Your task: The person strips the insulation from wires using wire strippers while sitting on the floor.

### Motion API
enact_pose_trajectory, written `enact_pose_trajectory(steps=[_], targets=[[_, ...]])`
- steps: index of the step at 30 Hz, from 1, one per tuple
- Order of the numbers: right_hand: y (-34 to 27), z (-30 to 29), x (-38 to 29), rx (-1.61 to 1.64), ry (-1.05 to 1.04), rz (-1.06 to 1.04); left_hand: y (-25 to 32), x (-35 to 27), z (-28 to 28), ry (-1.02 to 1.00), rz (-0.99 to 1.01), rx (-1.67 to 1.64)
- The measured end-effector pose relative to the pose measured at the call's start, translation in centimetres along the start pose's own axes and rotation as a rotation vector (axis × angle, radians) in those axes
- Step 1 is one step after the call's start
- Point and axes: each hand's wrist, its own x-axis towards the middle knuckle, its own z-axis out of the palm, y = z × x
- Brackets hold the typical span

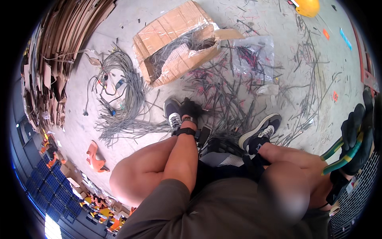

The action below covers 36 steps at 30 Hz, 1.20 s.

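My left hand [191,108], in a black glove, is low between my shoes, beside the left shoe [173,112] and at the edge of cut grey cable pieces [226,98]. Its fingers blur together, so whether it grips anything is unclear. At the far right, my right hand [356,134], also in a black glove, is closed around a plier-type tool with green and yellow handles [343,158]. The tool's jaws are hidden. A bundle of long grey cables [131,86] lies on the floor to the left, with several connectors among them.
A torn cardboard box [173,27] holding tangled wire stands ahead. Beside it lies a clear plastic bag [265,50] with dark and red wire bits. Stacked flattened cardboard [68,38] rises at left. An orange plastic part [95,158] and a yellow object [309,6] are on the floor.
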Motion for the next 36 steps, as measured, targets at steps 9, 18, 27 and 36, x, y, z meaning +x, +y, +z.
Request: enact_pose_trajectory(steps=[9, 18, 27, 36], targets=[[0.0, 0.1, 0.8, -0.051, -0.033, 0.024, -1.2, 0.8, 1.0, 0.079, -0.059, -0.100], [-0.5, 4.1, 2.9, 0.019, 0.259, 0.149, 1.8, -0.7, -2.3, 0.374, 0.336, -0.154], [-2.9, 4.1, 2.0, 0.364, -0.150, 0.022, 8.5, -6.9, -16.4, 0.181, 0.002, -1.587], [-2.9, 10.4, -1.2, 0.088, -0.415, -0.045, 11.6, -18.0, -33.7, 0.169, 0.404, -1.355]])
